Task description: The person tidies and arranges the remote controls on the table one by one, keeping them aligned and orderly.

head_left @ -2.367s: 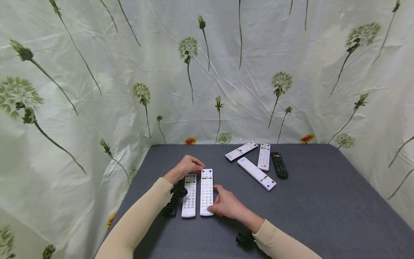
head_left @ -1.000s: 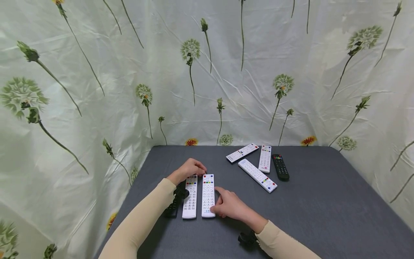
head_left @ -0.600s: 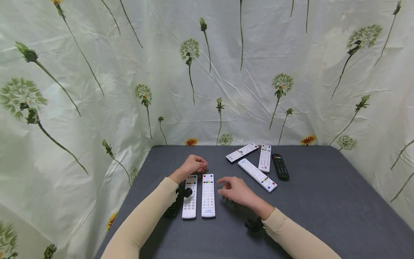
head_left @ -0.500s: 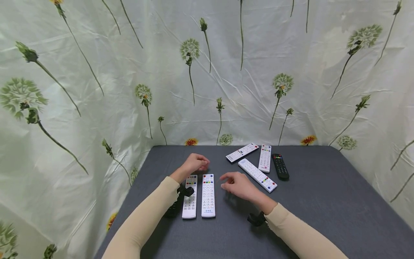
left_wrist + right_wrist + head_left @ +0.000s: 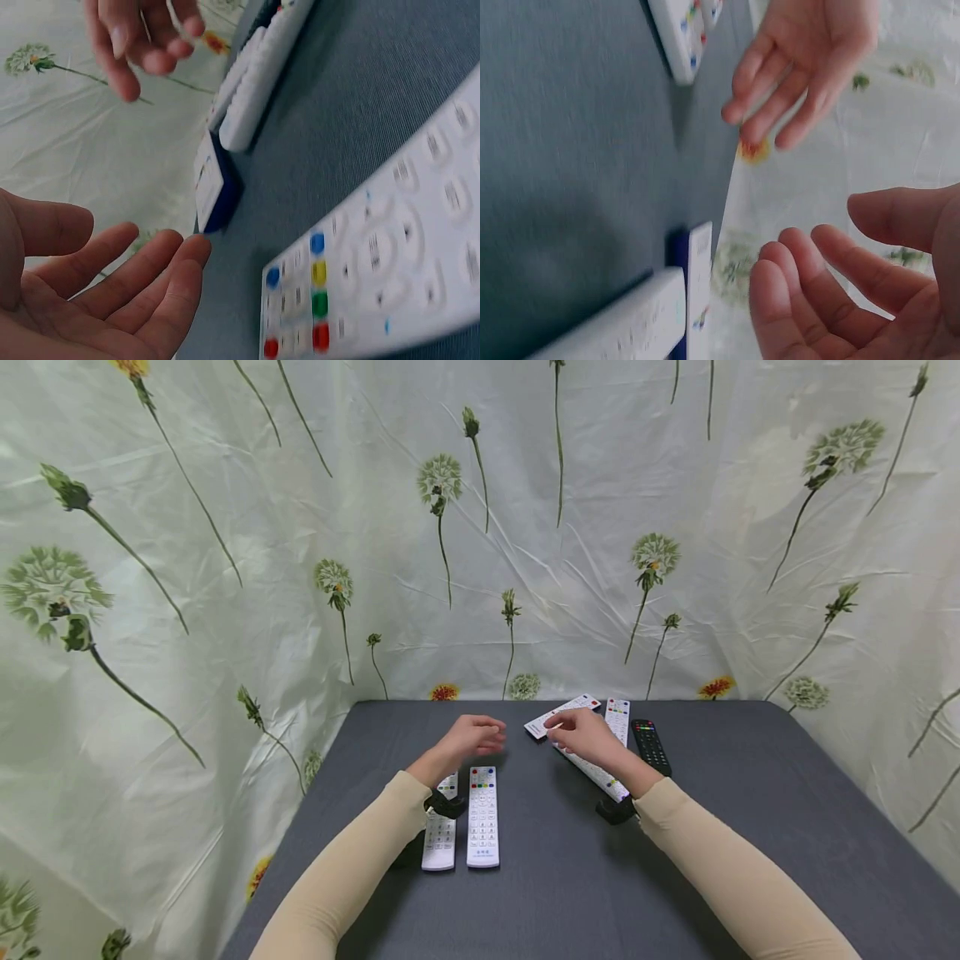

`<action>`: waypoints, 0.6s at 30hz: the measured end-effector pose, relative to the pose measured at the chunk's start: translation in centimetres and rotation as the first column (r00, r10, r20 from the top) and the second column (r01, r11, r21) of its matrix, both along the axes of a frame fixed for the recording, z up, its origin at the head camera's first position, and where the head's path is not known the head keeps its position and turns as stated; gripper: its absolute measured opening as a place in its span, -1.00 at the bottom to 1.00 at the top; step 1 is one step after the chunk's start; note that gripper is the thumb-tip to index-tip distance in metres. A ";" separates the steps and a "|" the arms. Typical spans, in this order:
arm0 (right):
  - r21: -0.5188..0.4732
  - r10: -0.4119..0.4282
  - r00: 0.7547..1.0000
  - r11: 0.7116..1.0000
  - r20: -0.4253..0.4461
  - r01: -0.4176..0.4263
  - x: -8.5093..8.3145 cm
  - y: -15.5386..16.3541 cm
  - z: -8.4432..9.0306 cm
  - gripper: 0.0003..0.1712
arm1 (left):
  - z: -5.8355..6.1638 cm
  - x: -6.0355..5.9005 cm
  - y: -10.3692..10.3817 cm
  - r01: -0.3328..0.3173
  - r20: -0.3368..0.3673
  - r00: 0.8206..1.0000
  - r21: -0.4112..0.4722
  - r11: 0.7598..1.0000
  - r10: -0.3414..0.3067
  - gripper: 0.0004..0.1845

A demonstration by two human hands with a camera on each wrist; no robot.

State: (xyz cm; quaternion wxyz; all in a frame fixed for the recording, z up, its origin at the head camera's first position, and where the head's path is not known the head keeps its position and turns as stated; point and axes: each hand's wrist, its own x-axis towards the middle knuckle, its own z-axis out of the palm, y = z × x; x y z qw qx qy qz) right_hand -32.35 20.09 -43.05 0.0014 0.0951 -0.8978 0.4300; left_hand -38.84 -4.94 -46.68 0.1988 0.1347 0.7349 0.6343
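My left hand (image 5: 467,743) hovers just past the top ends of two white remote controls lying side by side. The right one of that pair (image 5: 483,835) shows fully; the left one (image 5: 438,845) is partly covered by my wrist. Over the group at the back right, my right hand (image 5: 590,740) hangs above a slanted white remote (image 5: 594,772) and overlaps another white remote (image 5: 536,727) behind it. In the left wrist view my left hand (image 5: 120,292) has relaxed fingers and holds nothing. The right wrist view shows my right hand (image 5: 840,300) with loosely bent fingers and nothing in them.
A third white remote (image 5: 618,717) and a black remote (image 5: 649,745) lie at the back right of the dark grey table (image 5: 555,902). Another black remote at the left is hidden behind my left forearm. Behind the table hangs a dandelion-print curtain (image 5: 375,527).
My right hand has let go of the white remote's lower end and moved away to the back right group. My left hand has lifted from its top end and shifted right.
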 end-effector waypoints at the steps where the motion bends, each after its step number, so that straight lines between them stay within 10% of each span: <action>1: -0.012 -0.011 1.000 1.000 0.006 0.011 -0.5 0.4 0.1 -0.70 | 0.0 0.0 0.2 0.000 0.013 1.000 0.014 1.000 0.000 -0.61; 13: -0.279 -0.143 0.969 0.940 0.201 0.197 -4.5 2.8 -0.9 -0.43 | -1.1 -0.6 1.9 -0.081 0.176 0.983 0.142 0.987 0.055 -0.53; 18: -0.283 -0.170 0.965 0.933 0.198 0.222 -5.8 4.4 -1.6 -0.38 | -1.2 -0.4 3.2 -0.007 0.142 0.990 0.136 0.991 -0.012 -0.50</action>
